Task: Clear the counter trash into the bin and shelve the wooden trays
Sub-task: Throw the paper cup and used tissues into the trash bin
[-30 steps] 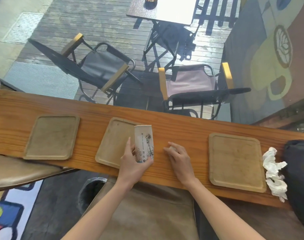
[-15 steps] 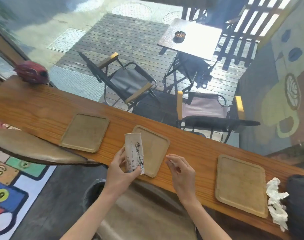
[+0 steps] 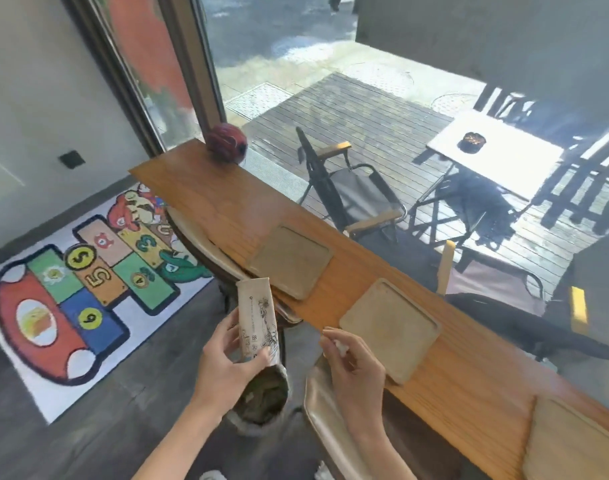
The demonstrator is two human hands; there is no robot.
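**Paper sleeve held above the bin; trays on the bench**

The left hand grips a flattened printed paper sleeve. Its thumb lies on the near face and its fingers wrap the lower edge, closed on the paper. The sleeve stands nearly upright, its lower end directly over the open mouth of the bin, which stands on the floor below the bench edge.

The right hand hovers just beside the bench edge, fingers curled with the tips pinched together. A small white scrap appears to sit between them, though blur prevents confirmation.

Three wooden trays lie flat on the bench: a far tray, a middle tray just beside the right hand, and a near tray cut by the frame edge.
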